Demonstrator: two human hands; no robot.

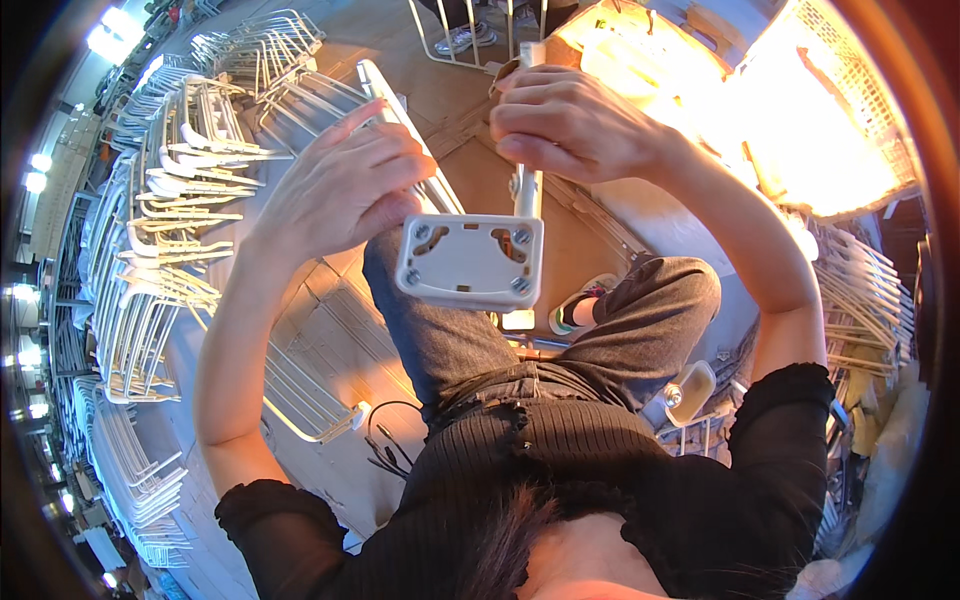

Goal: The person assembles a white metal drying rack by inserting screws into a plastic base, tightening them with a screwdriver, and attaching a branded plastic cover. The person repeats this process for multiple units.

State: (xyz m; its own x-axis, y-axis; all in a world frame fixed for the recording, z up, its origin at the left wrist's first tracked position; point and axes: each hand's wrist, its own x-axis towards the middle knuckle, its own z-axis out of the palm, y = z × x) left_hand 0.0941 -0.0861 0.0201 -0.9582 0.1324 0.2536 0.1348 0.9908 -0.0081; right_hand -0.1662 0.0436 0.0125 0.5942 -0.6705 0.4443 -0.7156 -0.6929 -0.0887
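Ahead of my torso is a white frame with two bars and a white plastic mounting plate (469, 264) at its near end. Screw heads sit in the plate's corners, and it has cut-out slots. My left hand (360, 180) wraps around the left white bar (409, 124), its thumb close to the plate's upper left corner. Around the right white bar (529, 195) my right hand (570, 124) is closed, with the fingers curled. A small fastener shows on that bar below the hand. What lies inside the right fist is mostly hidden.
Stacks of white wire racks (180, 225) fill the left side. Another rack (315, 409) lies by my left thigh, near black cables (390, 442). A glaringly lit container (825, 112) stands at upper right. Another person's shoe (465, 37) shows at the top.
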